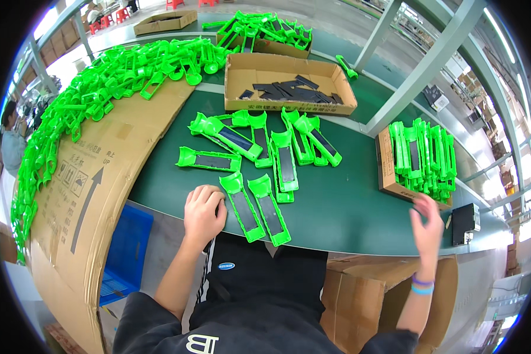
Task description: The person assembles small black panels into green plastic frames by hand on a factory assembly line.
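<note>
Green frames (282, 140) with dark strips (245, 211) lie in front of the tray (290, 107); the carton (385, 158) to its right looks nearly full, the heap (122, 72) to its left apparently unfinished. The right hand (428, 223) spreads empty; the left hand (205, 212) curls, grip unclear.

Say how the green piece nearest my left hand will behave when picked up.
The green piece looks like thin plastic, so probably light and fairly stiff. Its long frame lies flat on the table, so rolling seems unlikely.
</note>
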Demonstrator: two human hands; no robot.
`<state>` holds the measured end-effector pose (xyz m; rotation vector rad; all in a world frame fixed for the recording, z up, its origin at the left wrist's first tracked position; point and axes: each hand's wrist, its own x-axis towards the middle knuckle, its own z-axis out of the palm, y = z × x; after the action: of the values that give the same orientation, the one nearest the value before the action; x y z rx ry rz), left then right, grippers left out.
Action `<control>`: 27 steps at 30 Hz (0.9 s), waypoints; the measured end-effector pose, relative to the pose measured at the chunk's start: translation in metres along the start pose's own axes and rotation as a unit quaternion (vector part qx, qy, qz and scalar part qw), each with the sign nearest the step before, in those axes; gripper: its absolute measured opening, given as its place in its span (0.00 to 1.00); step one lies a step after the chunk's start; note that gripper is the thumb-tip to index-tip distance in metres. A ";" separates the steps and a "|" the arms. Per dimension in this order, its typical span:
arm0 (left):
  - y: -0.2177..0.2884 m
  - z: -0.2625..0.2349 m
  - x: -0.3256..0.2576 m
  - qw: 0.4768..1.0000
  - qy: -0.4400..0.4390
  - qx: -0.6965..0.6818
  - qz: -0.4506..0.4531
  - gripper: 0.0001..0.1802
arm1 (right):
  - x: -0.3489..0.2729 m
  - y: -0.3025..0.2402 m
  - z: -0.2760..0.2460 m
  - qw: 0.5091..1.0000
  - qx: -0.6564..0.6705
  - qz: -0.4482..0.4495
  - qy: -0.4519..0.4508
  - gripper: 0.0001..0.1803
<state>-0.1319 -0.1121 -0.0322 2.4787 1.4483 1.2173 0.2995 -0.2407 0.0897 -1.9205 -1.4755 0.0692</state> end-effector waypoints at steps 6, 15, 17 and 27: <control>0.001 -0.001 0.003 0.999 0.008 -0.044 0.011 0.06 | 0.101 -0.050 0.164 0.974 -0.048 -0.204 -0.090 0.25; -0.001 0.000 -0.002 0.999 0.015 -0.024 0.016 0.05 | 0.136 -0.025 0.211 0.991 0.121 0.008 -0.059 0.13; -0.003 0.001 -0.001 0.999 0.014 -0.025 0.017 0.05 | 0.136 -0.026 0.198 0.972 0.171 0.130 -0.093 0.15; -0.006 0.001 -0.002 0.999 0.028 -0.031 0.016 0.05 | 0.130 -0.037 0.218 0.987 -0.138 0.012 -0.077 0.19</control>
<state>-0.1364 -0.1102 -0.0362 2.4569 1.3651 1.3269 0.2180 -0.0170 -0.0062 -2.1954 -1.6340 0.0257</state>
